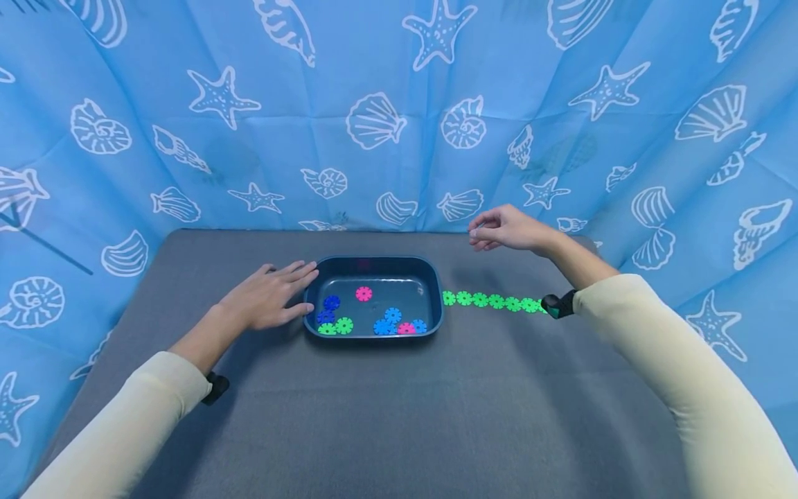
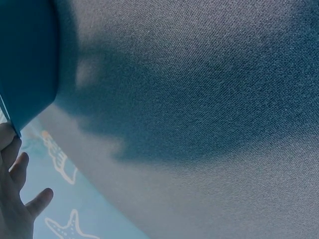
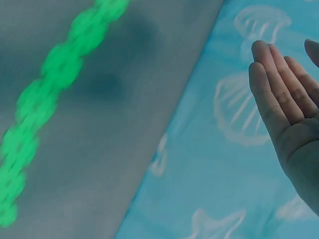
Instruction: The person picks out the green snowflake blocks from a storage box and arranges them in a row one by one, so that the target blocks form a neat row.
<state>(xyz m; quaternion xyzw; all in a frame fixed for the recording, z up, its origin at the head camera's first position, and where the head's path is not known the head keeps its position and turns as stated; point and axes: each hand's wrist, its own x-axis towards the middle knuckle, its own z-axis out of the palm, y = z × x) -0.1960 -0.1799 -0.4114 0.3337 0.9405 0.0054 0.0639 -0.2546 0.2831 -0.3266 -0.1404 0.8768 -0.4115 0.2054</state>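
A dark blue tray [image 1: 399, 267] sits on the table. Its left rim is touched by my left hand [image 1: 268, 296], whose fingers are spread and mostly straight. Inside lie notched plastic discs: a pink disc [image 1: 364, 294], dark blue discs [image 1: 332, 303], green discs [image 1: 344, 326] and lighter blue discs [image 1: 393, 314]. To the tray's right, a chain of linked green discs [image 1: 496, 301] runs along the table, its right end hidden behind my right wrist. Raised beyond that chain is my right hand [image 1: 508, 229], holding nothing; in the right wrist view its fingers [image 3: 284, 99] look extended.
The grey cloth-covered table [image 1: 386, 416] ends at a back edge just behind the tray. A blue curtain [image 1: 299, 138] with white shells and starfish hangs behind it and at both sides. Dark wrist bands [image 1: 215, 388] show near both sleeves.
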